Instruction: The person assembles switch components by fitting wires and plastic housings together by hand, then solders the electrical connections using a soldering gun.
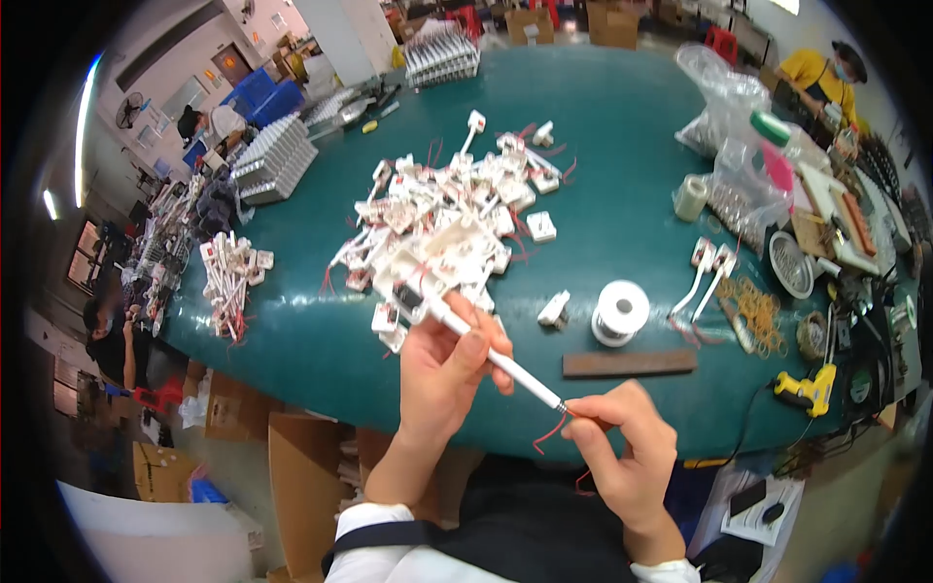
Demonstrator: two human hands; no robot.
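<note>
My left hand [437, 379] is closed round a white plastic part with a long tube [530, 382] and a boxy head, which slants down to the right. A small metal coil or threaded tip shows at the tube's lower end, where a thin red wire [549, 435] comes out. My right hand [627, 452] pinches the wire right at that tip, thumb against forefinger. Beyond my hands lies a large heap of similar white parts [447, 209] with red wires. Nearer the right hand are a spool [620, 313], a dark flat bar [630, 364] and a single white piece [554, 309].
A smaller pile of white parts [231, 277] lies on the left of the green table [603, 146]. Two more parts [702, 277], rubber bands [756, 316], a yellow glue gun [809, 391] and plastic bags [743, 189] are on the right. Other people work farther off.
</note>
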